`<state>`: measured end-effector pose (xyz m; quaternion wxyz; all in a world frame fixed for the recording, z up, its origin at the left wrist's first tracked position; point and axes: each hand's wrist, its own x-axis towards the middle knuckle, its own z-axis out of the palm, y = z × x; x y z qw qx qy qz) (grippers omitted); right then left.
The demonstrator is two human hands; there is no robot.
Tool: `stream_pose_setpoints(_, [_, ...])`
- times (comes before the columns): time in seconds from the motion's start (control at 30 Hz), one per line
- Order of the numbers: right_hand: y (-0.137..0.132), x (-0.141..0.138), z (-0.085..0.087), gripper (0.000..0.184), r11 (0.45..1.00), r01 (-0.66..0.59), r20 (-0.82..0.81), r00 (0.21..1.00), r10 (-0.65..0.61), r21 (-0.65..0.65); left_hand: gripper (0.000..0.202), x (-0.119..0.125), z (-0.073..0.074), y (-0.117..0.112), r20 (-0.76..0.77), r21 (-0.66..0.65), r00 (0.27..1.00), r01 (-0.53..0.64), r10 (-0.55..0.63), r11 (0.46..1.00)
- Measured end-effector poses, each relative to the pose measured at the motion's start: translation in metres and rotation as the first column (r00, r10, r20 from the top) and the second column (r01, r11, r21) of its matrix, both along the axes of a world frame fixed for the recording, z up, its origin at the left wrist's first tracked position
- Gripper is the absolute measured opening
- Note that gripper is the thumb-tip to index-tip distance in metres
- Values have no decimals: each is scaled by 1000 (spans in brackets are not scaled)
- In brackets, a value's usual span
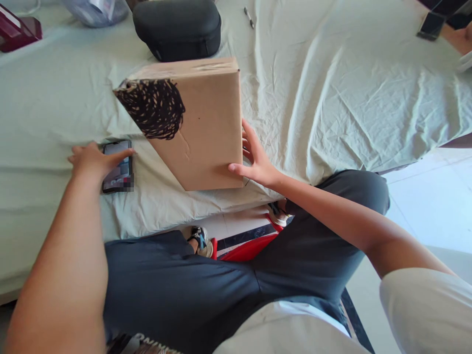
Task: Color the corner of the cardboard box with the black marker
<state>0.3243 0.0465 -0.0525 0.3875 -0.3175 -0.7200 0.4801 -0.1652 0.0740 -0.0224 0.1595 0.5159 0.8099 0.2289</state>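
A brown cardboard box (214, 132) stands on the cloth in front of me, a patch of black scribble covering its upper left corner. My right hand (256, 160) grips its right edge, with the thumb on the near face and the fingers round the side, partly hidden. To the left of the box, a smartphone (117, 172) lies on the cloth with its screen lit. My left hand (90, 160) is beside the phone, fingers spread and thumb stretched across its upper part. Whether that thumb touches the screen I cannot tell.
A pale wrinkled cloth (342, 113) covers the table. Behind the box sit a black hard case (177, 27) and a clear plastic bag (98, 12). A dark red object (18, 29) lies far left, a pen (249, 17) further back. Another person's hand (459, 38) shows at far right.
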Motion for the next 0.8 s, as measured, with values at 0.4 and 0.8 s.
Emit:
stream_pose_setpoints(0.4, [6,1,18,104,994,-12,-14,1000,11,-113,83,178,23,-69,758,390,483,203,-439,898])
stream_pose_setpoints(0.8, [47,17,24,52,988,94,152,982,-112,122,80,184,25,-66,778,440,461,86,-427,894])
